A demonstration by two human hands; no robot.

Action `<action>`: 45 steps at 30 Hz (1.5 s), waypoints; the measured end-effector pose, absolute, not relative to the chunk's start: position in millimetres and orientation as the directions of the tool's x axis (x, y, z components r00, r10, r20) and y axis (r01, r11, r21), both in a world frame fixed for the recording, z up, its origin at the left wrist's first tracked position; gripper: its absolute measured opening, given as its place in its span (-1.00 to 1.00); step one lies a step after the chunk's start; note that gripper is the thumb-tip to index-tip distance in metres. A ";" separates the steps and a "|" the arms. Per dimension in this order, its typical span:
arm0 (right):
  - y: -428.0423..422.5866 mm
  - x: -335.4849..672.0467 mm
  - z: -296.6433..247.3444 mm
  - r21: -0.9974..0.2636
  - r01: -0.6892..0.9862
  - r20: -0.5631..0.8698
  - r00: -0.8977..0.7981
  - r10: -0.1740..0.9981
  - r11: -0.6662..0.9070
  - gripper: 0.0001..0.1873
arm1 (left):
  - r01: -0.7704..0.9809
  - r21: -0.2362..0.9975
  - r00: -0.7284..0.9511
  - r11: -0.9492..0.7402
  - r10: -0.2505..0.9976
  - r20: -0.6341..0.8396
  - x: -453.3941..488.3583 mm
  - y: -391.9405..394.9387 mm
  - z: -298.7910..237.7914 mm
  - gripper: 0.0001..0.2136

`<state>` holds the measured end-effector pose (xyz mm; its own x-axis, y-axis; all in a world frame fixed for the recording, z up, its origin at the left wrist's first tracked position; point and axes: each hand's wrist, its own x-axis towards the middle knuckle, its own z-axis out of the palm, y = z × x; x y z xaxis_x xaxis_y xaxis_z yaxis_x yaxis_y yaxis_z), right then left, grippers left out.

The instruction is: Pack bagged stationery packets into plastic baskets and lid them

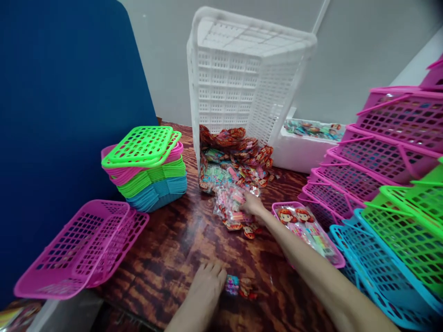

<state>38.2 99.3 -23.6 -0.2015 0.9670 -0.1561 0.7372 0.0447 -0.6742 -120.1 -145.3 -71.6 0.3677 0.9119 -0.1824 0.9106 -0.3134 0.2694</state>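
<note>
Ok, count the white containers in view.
2. A tall white lattice crate stands tipped at back centre, packets spilling from its mouth; a low white box sits just right of it, holding more packets. Others may hide behind the basket stacks.

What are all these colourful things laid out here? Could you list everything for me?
large basket: one, white, tipped on its side, back centre.
small packets: a heap, mostly red and pink, spilling from the large basket.
left stack: many small baskets, green, pink and blue, left of the heap.
loose baskets: two nested, it seems, pink, front left.
filled basket: one, pink, holding packets, right of the heap.
right stacks: many baskets, pink, green and blue, right edge.
foam box: one, white, holding packets, back right.
stray packets: a couple, mixed colours, near front.
table: one, dark brown wood grain.
panel: one, blue, left.
left hand: flat on the table beside the stray packets.
right hand: on the heap's near edge.
</note>
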 end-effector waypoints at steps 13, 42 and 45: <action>45.6 65.1 -19.6 -0.666 0.693 -0.164 -0.496 0.852 0.275 -0.68 | 0.911 0.327 0.321 -0.251 0.930 -0.180 -116.4 -164.6 -47.5 -0.74; -137.0 72.5 -50.1 -0.427 0.600 0.001 -0.748 0.664 0.677 -0.45 | 0.851 0.454 0.283 -0.263 0.959 0.025 -138.0 -201.9 -57.1 -0.67; -146.3 71.0 -49.5 -0.314 0.615 -0.027 -0.768 0.640 0.724 -0.56 | 0.836 0.450 0.354 -0.314 0.935 -0.005 -140.6 -203.7 -55.2 -0.69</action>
